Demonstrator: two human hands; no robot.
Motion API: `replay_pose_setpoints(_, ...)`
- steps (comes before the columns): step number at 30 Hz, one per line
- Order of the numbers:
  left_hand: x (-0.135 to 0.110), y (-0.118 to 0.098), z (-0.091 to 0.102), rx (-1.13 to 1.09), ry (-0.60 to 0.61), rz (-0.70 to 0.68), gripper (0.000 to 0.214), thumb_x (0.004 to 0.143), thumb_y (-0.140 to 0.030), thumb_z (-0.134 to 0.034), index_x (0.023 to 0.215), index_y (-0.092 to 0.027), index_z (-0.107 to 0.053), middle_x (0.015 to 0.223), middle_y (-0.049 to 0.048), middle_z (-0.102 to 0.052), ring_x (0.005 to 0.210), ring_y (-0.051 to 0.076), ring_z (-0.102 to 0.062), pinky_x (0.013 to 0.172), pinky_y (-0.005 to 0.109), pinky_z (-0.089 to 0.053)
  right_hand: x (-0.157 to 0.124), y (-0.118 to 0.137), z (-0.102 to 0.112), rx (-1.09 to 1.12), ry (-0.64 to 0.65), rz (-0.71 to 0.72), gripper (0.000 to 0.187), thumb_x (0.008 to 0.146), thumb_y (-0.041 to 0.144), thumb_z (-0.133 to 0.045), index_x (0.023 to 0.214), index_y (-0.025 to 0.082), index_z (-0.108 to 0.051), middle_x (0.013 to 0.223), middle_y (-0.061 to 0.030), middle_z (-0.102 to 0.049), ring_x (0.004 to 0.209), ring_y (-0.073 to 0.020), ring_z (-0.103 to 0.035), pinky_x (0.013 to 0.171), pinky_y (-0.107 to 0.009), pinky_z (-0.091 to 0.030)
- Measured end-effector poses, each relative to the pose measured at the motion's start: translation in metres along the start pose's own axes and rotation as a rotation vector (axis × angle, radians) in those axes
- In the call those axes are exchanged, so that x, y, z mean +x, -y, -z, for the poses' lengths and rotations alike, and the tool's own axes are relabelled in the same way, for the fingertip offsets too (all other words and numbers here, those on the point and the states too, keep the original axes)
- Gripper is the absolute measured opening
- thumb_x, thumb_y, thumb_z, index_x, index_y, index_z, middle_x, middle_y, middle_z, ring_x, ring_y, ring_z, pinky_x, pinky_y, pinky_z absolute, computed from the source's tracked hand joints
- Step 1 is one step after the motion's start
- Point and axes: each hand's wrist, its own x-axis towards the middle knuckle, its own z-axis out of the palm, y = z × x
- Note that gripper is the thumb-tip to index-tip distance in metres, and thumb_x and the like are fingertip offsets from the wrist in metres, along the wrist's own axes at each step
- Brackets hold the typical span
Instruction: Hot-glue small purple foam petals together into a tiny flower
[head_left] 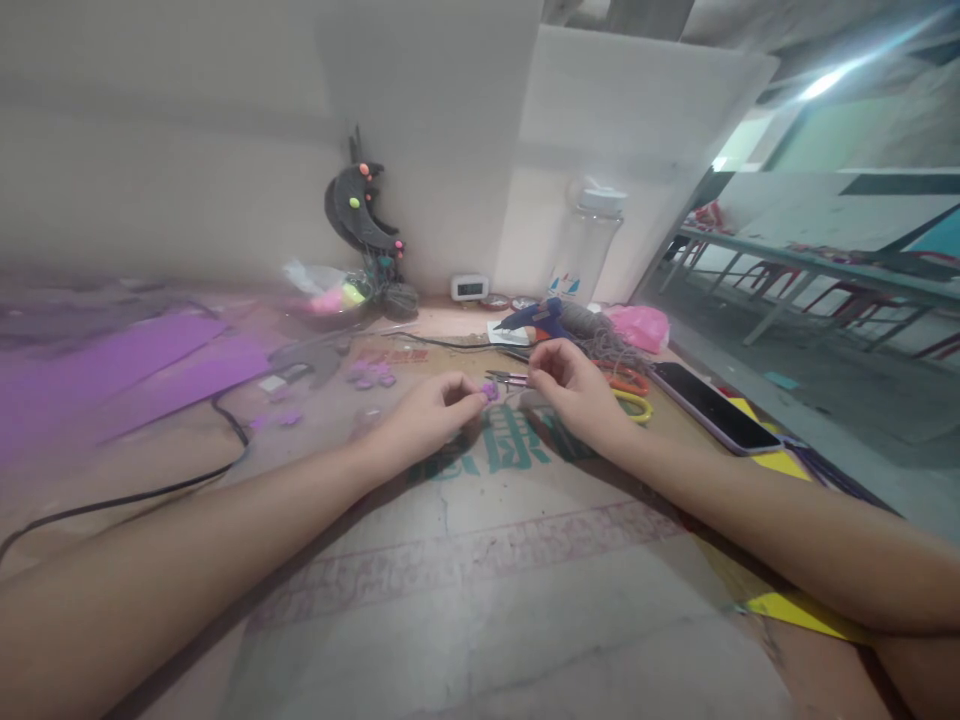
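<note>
My left hand point(444, 402) pinches a small purple flower-like piece point(490, 391) between thumb and fingertips, just above the cardboard point(465, 540). To its right, my right hand point(574, 390) is closed in a pinch; what lies between its fingertips is too small to make out. Between the hands and slightly behind them are thin metal tips point(508, 378), perhaps of small snips. More purple flower-shaped pieces point(371, 374) lie on the cardboard left of my left hand. Orange and yellow scissor handles point(636, 404) show beside my right hand.
A blue glue gun point(544, 316) and grey yarn point(592, 330) lie behind my right hand. A phone point(716, 408) rests at right. Purple sheets point(165, 365) and a black cable point(150, 492) are at left. A clear bottle point(585, 245) and small clock point(470, 288) stand behind.
</note>
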Motion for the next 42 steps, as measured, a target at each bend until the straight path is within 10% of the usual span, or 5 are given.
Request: replay_pose_setpoints(42,-0.003,-0.008,-0.001,0.023,0.079,-0.043,0.016,0.080,-0.031,-0.053,0.072,-0.019,-0.057,0.062,0.0001,-0.062,0.059,0.013,-0.056,0.057,0.025,-0.043,-0.015,0.019,-0.005,-0.327,0.205,0.252,0.010,0.087,0.026,-0.058,0.088,0.021,-0.065,0.086,-0.0023,-0.067,0.082,-0.0160,-0.061,0.077,-0.029,-0.046)
